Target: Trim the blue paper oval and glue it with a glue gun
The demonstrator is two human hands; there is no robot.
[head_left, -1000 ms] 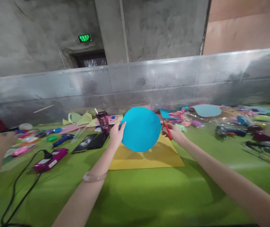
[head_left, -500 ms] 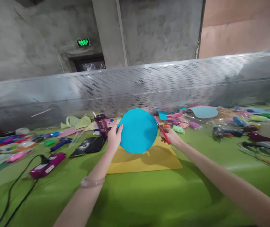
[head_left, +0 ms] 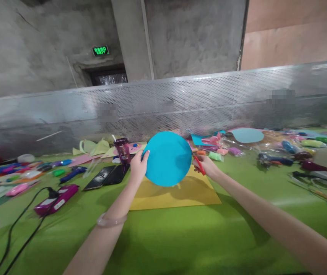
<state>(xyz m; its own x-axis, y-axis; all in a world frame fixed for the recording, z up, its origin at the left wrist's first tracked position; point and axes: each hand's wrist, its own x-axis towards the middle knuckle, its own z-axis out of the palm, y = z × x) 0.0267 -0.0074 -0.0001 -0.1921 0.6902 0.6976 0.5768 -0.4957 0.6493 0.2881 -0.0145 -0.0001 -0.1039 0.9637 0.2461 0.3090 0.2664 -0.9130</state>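
Blue paper circle (head_left: 168,158) is held up in the air, over a yellow sheet (head_left: 177,199) that lies on the green table (head_left: 197,236). The person's left hand (head_left: 139,165) is closed on the left edge of the circle, with the thumb in front. The right hand (head_left: 208,167) is closed around red scissors (head_left: 200,167), just beside the circle's right edge. It is hard to tell if the blades touch the paper. The two hands are apart, with the circle between them.

Left of the circle, past the left hand, a dark purple cup (head_left: 122,150) with a white straw stands near two flat dark things (head_left: 100,178). Farther left of the circle is a bright pink box (head_left: 56,200) with black wires (head_left: 8,246). Right of the circle, farther back, is a pale blue paper (head_left: 248,135). Behind the circle is a shiny metal wall full of little holes (head_left: 206,99).
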